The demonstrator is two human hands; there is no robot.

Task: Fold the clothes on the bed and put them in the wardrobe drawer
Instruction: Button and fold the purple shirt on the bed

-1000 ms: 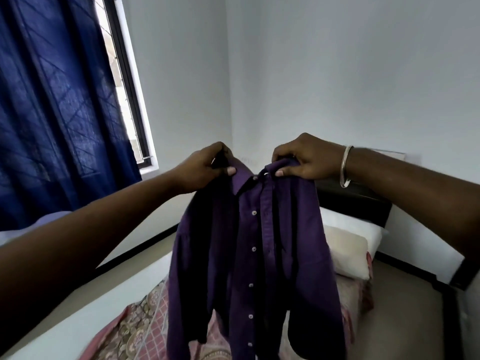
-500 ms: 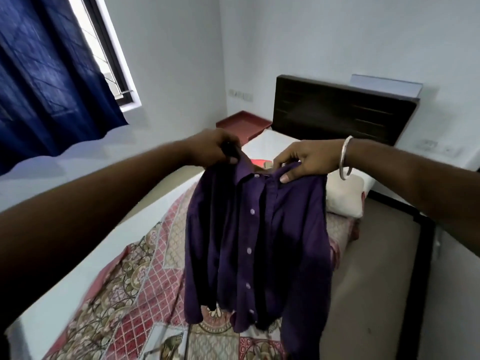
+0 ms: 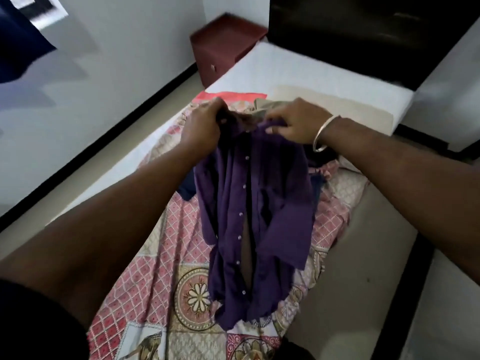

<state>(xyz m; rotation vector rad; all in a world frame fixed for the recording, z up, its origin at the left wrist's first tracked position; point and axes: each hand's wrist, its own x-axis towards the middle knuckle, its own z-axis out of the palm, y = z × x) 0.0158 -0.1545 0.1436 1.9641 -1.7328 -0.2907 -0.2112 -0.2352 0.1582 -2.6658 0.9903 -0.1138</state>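
A purple button-up shirt [image 3: 249,209] hangs over the bed, its hem reaching the patterned pink bedspread [image 3: 155,255]. My left hand [image 3: 202,126] grips the shirt's left shoulder by the collar. My right hand [image 3: 296,120], with a metal bangle on the wrist, pinches the right shoulder. The shirt's front faces me, its buttons in a line down the middle. Other clothes lie on the bed behind the shirt: a dark blue piece [image 3: 187,188] at the left and a beige piece [image 3: 262,105] near my hands. No wardrobe is in view.
The bed has a white mattress [image 3: 285,68], a beige pillow [image 3: 350,110] and a dark headboard [image 3: 363,35]. A dark red bedside cabinet [image 3: 223,48] stands at the far left corner. Beige floor runs along both sides of the bed. A blue curtain [image 3: 18,42] hangs at upper left.
My view has dropped from the wall to the bed. Both hands have lowered the shirt, and its hem now touches the bedspread.
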